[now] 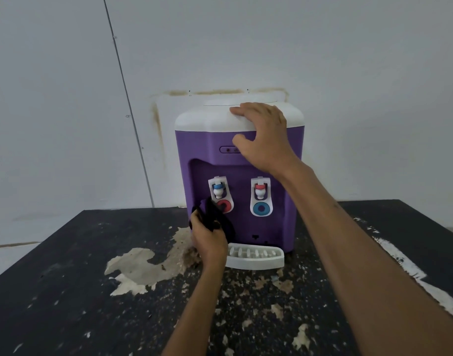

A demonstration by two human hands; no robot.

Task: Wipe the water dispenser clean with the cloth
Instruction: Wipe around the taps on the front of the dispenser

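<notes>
A purple water dispenser [194,147] with a white top stands at the back of a black table [66,291]. It has two white taps and a white drip tray [256,258] at its foot. My left hand [207,242] grips a dark cloth [212,214] and holds it against the dispenser's recessed front, just below the left tap [218,190]. My right hand [261,134] rests on the front edge of the white top, fingers over the lid and thumb against the purple face. The cloth partly covers the red push lever under the left tap.
The table's black surface is worn, with pale peeled patches [143,265] in front of and left of the dispenser. A white wall [246,42] rises directly behind, stained around the dispenser. The table's right edge [405,268] shows chipped white.
</notes>
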